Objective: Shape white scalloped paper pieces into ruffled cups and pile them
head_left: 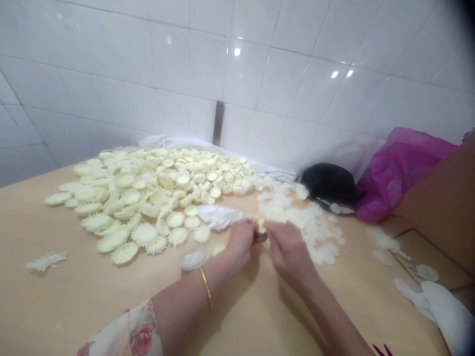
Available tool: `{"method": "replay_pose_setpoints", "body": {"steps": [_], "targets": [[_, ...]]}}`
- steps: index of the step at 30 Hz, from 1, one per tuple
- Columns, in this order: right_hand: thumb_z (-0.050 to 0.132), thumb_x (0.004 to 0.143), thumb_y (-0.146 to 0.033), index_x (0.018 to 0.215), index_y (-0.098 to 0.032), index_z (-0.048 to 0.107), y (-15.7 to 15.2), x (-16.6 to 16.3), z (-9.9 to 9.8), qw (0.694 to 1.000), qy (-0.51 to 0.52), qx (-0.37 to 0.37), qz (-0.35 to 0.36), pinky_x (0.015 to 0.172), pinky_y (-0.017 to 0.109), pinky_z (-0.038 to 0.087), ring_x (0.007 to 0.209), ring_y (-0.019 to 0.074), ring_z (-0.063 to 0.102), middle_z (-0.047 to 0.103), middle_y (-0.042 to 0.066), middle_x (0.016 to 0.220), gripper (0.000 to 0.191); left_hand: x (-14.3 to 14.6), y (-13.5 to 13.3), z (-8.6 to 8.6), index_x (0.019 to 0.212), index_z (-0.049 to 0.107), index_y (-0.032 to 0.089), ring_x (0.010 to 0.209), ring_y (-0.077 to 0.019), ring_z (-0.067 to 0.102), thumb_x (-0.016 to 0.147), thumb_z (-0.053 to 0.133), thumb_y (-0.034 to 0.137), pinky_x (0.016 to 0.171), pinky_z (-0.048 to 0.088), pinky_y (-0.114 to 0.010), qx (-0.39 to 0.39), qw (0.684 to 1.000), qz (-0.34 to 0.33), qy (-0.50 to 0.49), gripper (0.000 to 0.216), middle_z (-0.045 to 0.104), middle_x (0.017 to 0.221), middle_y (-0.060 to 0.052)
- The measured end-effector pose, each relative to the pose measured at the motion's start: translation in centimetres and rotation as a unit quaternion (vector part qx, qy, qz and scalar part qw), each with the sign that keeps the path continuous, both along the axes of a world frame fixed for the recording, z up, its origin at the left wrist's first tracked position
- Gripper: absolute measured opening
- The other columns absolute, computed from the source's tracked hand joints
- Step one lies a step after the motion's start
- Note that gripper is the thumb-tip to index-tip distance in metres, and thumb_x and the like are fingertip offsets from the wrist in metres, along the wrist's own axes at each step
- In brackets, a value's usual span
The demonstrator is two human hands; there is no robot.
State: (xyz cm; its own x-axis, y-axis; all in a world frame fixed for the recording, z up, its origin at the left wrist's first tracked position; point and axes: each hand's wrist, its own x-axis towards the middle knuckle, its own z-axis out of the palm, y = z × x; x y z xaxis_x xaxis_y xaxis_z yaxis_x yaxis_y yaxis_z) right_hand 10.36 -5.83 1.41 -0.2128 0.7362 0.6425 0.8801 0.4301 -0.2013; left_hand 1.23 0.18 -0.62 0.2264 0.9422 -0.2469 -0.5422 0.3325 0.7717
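My left hand [242, 241] and my right hand [287, 249] meet over the wooden table [92, 291], fingers pinched together on one small pale yellow toothed disc [261, 225]. A gold bangle [206, 287] sits on my left wrist. A large heap of the same yellow discs [156, 193] lies to the left and behind. A pile of white trimmings [300, 220] lies just beyond my right hand. A white plastic bag [218, 216] lies next to my left hand.
A black bowl-like object [328, 184] and a magenta plastic bag [397, 168] stand at the back right by the white tiled wall. White cloth [441, 309] lies at the right edge. A loose white scrap [46, 260] lies at the far left.
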Motion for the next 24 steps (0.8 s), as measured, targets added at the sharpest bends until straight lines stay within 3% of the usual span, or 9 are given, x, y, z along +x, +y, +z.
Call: {"method": "replay_pose_setpoints", "body": {"steps": [3, 7, 9, 12, 14, 17, 20, 22, 24], "targets": [[0.035, 0.071, -0.001, 0.121, -0.012, 0.050, 0.5, 1.3, -2.4, 0.990, -0.134, 0.026, -0.034, 0.099, 0.050, 0.022, 0.120, 0.0266, 0.041, 0.053, 0.013, 0.125, 0.053, -0.2, -0.3, 0.9, 0.059, 0.049, 0.013, 0.051, -0.0081, 0.053, 0.062, 0.056, 0.002, 0.056, 0.044, -0.022, -0.004, 1.000, -0.008, -0.020, 0.013, 0.054, 0.056, 0.000], [0.037, 0.070, -0.001, 0.120, -0.015, 0.051, 0.7, 1.2, -2.8, 0.991, -0.114, 0.052, -0.045, 0.100, 0.052, 0.019, 0.121, 0.0281, 0.037, 0.054, 0.009, 0.124, 0.054, -0.5, -0.6, 1.5, 0.059, 0.051, 0.012, 0.056, -0.0097, 0.056, 0.064, 0.056, 0.004, 0.061, 0.046, -0.024, 0.023, 0.999, -0.016, -0.024, 0.010, 0.056, 0.059, -0.002], [0.037, 0.074, -0.003, 0.113, -0.017, 0.055, 0.7, 1.3, -2.3, 0.997, -0.060, 0.054, -0.018, 0.098, 0.050, 0.024, 0.114, 0.0270, 0.044, 0.060, 0.009, 0.116, 0.045, -0.5, -0.8, 1.6, 0.060, 0.051, 0.012, 0.055, -0.0099, 0.056, 0.064, 0.056, 0.005, 0.062, 0.046, -0.025, 0.037, 0.999, -0.031, -0.010, 0.010, 0.057, 0.058, -0.002], [0.041, 0.079, -0.015, 0.098, -0.019, 0.060, 0.5, 1.7, -1.5, 0.992, 0.121, 0.023, -0.013, 0.085, 0.041, 0.039, 0.094, 0.0231, 0.055, 0.065, 0.007, 0.097, 0.027, -0.5, -1.2, 1.6, 0.062, 0.052, 0.013, 0.054, -0.0113, 0.056, 0.064, 0.062, 0.014, 0.062, 0.046, -0.028, 0.082, 0.994, -0.071, 0.027, 0.010, 0.056, 0.058, -0.001], [0.046, 0.080, -0.026, 0.085, -0.019, 0.060, 0.4, 1.9, -1.1, 0.964, 0.264, -0.033, -0.022, 0.073, 0.034, 0.044, 0.080, 0.0207, 0.057, 0.064, 0.005, 0.082, 0.016, -0.5, -1.3, 1.6, 0.062, 0.052, 0.014, 0.052, -0.0106, 0.054, 0.067, 0.064, 0.028, 0.058, 0.044, -0.026, 0.119, 0.988, -0.070, 0.062, 0.019, 0.054, 0.056, -0.001], [0.052, 0.077, -0.036, 0.069, -0.018, 0.055, 0.4, 1.9, -0.8, 0.904, 0.412, -0.112, -0.008, 0.061, 0.028, 0.044, 0.063, 0.0162, 0.054, 0.058, 0.001, 0.064, 0.019, -0.5, -1.4, 1.6, 0.068, 0.054, 0.015, 0.046, -0.0080, 0.048, 0.069, 0.060, 0.047, 0.048, 0.038, -0.022, 0.130, 0.986, -0.022, 0.103, 0.033, 0.052, 0.056, 0.001], [0.054, 0.073, -0.039, 0.062, -0.018, 0.049, 0.6, 1.9, -0.8, 0.875, 0.462, -0.144, 0.010, 0.056, 0.025, 0.041, 0.056, 0.0131, 0.049, 0.052, -0.002, 0.057, 0.024, -0.4, -1.4, 1.5, 0.075, 0.057, 0.015, 0.052, -0.0090, 0.051, 0.067, 0.060, 0.050, 0.051, 0.042, -0.023, 0.095, 0.990, -0.059, 0.080, 0.036, 0.053, 0.064, -0.001], [0.053, 0.074, -0.040, 0.061, -0.019, 0.047, 0.8, 1.9, -1.0, 0.880, 0.448, -0.156, 0.003, 0.054, 0.025, 0.040, 0.055, 0.0132, 0.049, 0.051, -0.003, 0.055, 0.025, -0.2, -1.5, 1.2, 0.073, 0.058, 0.014, 0.058, -0.0103, 0.054, 0.066, 0.063, 0.043, 0.058, 0.045, -0.025, 0.088, 0.987, -0.126, 0.043, 0.031, 0.055, 0.068, -0.002], [0.050, 0.075, -0.040, 0.060, -0.019, 0.046, 0.9, 2.0, -1.3, 0.900, 0.402, -0.166, -0.026, 0.052, 0.025, 0.039, 0.054, 0.0140, 0.049, 0.051, -0.002, 0.053, 0.026, 0.1, -1.6, 1.0, 0.067, 0.058, 0.013, 0.058, -0.0100, 0.054, 0.064, 0.066, 0.032, 0.062, 0.047, -0.025, 0.088, 0.985, -0.144, 0.026, 0.021, 0.055, 0.065, -0.002]]}}
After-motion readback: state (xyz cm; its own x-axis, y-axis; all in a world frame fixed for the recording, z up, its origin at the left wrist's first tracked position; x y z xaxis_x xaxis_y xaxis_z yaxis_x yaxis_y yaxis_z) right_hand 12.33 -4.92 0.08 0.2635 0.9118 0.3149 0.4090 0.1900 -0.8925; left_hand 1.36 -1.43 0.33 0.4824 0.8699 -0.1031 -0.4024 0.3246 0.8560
